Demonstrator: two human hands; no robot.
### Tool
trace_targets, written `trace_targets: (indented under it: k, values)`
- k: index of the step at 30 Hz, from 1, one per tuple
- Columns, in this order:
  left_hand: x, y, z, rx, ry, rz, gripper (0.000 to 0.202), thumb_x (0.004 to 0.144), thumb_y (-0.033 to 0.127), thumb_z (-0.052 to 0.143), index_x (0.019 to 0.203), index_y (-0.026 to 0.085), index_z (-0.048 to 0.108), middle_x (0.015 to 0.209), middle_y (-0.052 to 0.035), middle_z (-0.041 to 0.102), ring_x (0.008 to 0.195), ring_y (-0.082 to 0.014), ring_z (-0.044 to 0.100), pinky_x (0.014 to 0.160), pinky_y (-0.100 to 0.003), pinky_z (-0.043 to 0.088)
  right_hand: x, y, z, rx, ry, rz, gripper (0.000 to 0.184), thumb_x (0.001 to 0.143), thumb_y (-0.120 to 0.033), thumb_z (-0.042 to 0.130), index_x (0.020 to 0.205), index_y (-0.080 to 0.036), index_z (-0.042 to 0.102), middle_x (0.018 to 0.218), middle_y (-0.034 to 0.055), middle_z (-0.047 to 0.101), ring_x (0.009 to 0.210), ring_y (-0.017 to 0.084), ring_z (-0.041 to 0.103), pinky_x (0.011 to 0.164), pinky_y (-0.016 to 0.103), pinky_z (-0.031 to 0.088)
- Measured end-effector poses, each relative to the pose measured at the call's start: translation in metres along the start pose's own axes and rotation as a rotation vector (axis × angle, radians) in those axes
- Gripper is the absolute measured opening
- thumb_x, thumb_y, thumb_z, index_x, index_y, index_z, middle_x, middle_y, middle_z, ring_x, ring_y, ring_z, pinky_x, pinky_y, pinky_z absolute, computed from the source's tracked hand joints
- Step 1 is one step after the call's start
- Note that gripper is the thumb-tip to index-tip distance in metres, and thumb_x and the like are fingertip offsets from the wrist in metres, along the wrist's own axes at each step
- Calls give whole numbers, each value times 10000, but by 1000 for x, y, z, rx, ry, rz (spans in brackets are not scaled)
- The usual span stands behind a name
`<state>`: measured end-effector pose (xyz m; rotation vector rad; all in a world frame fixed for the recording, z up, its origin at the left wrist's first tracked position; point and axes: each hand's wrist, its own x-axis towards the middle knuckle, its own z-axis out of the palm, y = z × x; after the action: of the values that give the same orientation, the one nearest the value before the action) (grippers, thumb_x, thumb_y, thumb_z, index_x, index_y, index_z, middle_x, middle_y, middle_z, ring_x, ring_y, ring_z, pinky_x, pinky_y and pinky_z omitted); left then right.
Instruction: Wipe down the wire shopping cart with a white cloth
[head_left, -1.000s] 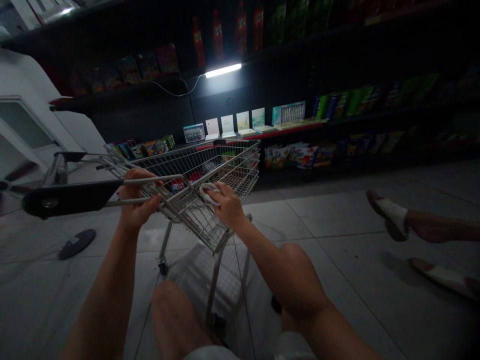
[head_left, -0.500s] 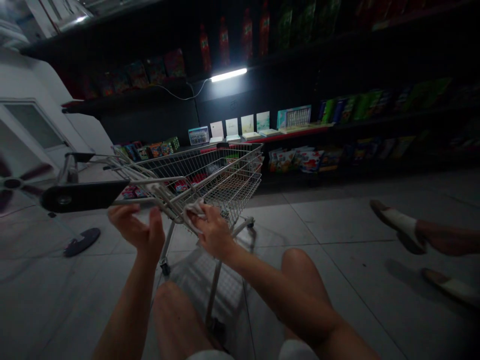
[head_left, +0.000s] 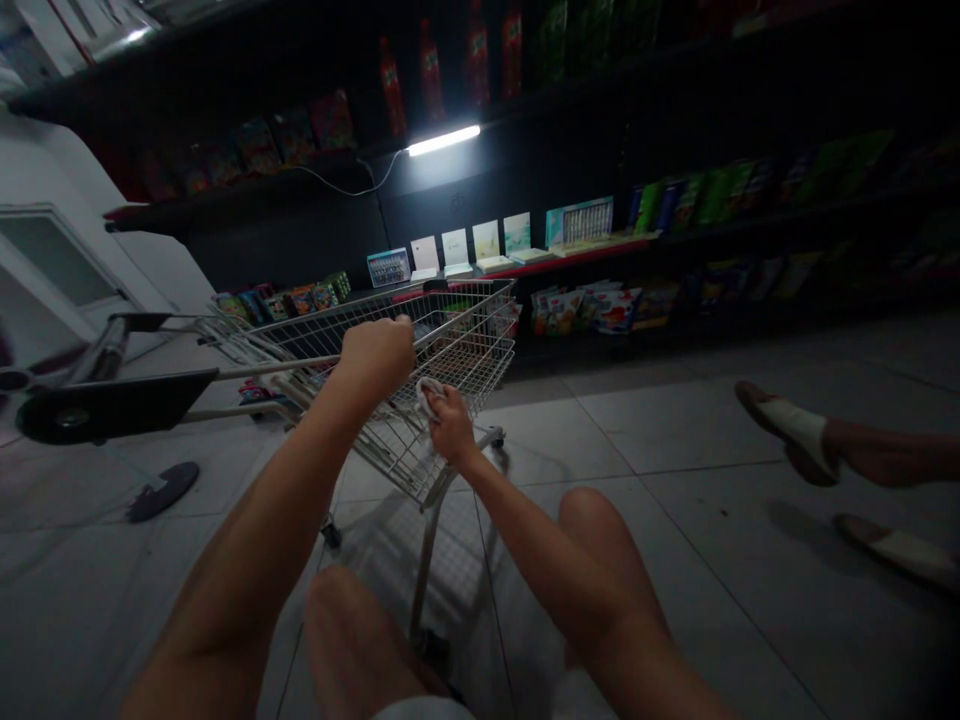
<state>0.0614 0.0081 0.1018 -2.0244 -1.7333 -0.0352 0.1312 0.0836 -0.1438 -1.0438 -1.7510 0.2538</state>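
A metal wire shopping cart (head_left: 474, 345) stands before my knees, its black handle end (head_left: 112, 405) to the left. My left hand (head_left: 379, 352) is closed at the cart's upper side rail; its fingertips are hidden behind the back of the hand. Lower and to the right, my right hand (head_left: 452, 428) pinches a crumpled whitish cloth (head_left: 429, 398) against the wire side of the basket. Some packaged goods show through the wires, though I cannot tell whether they lie in the cart or behind it.
Dark shelves behind hold upright books (head_left: 486, 240), red bottles (head_left: 431, 70) and snack bags (head_left: 619, 310). A lit tube lamp (head_left: 444, 140) hangs above. Another person's feet (head_left: 795, 425) are at the right. A round stand base (head_left: 163, 490) sits on the tiled floor at left.
My left hand has moved right and up from beside the handle to the basket's rail and closed. My right hand has slid the cloth right along the cart's side. The view has shifted slightly.
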Motion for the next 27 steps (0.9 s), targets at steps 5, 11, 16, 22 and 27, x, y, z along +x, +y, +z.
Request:
trace_targets:
  k: [5,11,16,22,27]
  values:
    - [12,1,23,151,-195,47,359,880,168,416,1033,99,734,1020,-216,741,1004,-328,707,790,-381,529,4,2,-11,5,137,-79,655,755,-64,517,1394,-206,535,1321,122,478,1219,244,484,1091,420,449]
    - [3,0,28,205,-88,119,359,891,157,395,1003,82,728,939,-206,750,956,-308,721,731,-337,505,27,-16,1,5,114,-294,610,797,-86,526,1378,-273,547,1375,87,450,1258,241,461,1087,405,469]
    - [4,-8,34,236,-94,103,372,908,164,363,993,80,715,918,-215,750,935,-303,728,712,-327,495,39,23,-2,25,147,-87,586,805,-91,518,1370,-241,556,1294,111,499,1217,244,496,1094,455,464]
    - [5,-28,43,265,-98,102,375,920,187,337,1001,76,686,883,-217,746,899,-334,733,696,-354,497,68,-14,-26,11,180,-162,580,836,-117,520,1407,-219,519,1431,109,414,1317,256,430,1159,433,390]
    - [1,-44,47,272,-102,92,389,935,206,320,1031,74,673,893,-224,743,897,-327,731,709,-352,481,89,-45,-18,4,-12,-212,591,821,-113,533,1394,-255,532,1455,53,424,1304,231,458,1136,394,429]
